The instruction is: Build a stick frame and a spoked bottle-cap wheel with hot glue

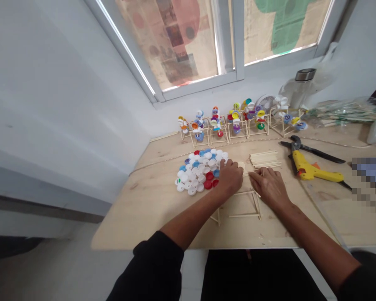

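Note:
My left hand [230, 179] is curled with its fingers pointing down at the right edge of a heap of bottle caps [196, 171], mostly white with some red and blue. Under and beside its fingertips lies a small pile of short pale sticks [243, 168]. My right hand [271, 187] is closed with thumb and fingers together, just right of that pile; what either hand holds, if anything, is hidden. A stack of longer wooden sticks [263, 159] lies beyond my right hand. Below both hands rests a stick frame [244, 215], partly covered by my left forearm.
Several stick stands with coloured cap wheels [236, 125] line the back by the wall. To the right lie a yellow glue gun [319, 172] and black-handled cutters [319, 154]. A glass bottle [297, 90], a small fan [266, 103] and bagged sticks [341, 112] stand behind.

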`<state>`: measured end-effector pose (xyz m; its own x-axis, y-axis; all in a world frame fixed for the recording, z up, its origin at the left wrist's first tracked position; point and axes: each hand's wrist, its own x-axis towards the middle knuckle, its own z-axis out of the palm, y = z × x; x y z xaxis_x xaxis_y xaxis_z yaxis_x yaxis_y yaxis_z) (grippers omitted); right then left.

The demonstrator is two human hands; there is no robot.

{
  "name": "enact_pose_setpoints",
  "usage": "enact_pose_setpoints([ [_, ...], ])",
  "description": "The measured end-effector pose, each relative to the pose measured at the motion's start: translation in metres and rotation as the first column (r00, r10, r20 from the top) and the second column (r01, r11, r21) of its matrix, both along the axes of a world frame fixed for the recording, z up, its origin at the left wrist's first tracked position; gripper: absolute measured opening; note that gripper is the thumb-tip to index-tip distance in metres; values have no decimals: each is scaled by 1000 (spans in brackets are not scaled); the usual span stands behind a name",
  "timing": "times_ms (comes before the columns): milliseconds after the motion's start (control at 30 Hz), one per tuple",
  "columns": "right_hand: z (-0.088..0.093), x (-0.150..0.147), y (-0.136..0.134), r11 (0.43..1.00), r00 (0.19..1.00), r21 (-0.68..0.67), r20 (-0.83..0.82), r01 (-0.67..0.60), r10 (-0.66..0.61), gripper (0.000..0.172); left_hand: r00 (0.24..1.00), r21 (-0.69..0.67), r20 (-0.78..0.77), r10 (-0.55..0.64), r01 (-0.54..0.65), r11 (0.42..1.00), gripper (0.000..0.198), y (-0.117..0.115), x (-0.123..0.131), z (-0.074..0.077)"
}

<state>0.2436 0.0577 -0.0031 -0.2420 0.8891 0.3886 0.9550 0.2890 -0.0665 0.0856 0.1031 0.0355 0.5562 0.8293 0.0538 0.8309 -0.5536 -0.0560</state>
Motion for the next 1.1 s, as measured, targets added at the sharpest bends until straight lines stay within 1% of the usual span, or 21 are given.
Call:
enact_pose_setpoints([
  [500,-2,0,0,1000,1000,22,-26,3,-3,25,998,29,9,54,-55,998,16,2,0,-2],
  [600,-1,-1,0,999,999,32,-33,8,-7,24,997,35,20,77,-78,996,16,5,-6,1],
  [800,2,-2,-2,997,998,65,-56,41,-37,22,985,78,18,170,-170,982,22,16,-25,8],
  [967,5,-2,0,992,997,114,-63,51,-44,28,990,98,-15,138,-136,986,22,15,-29,2],
  [1100,6,-4,8,985,998,162,9,62,-65,31,992,115,-28,120,-116,987,23,18,-27,-2],
])
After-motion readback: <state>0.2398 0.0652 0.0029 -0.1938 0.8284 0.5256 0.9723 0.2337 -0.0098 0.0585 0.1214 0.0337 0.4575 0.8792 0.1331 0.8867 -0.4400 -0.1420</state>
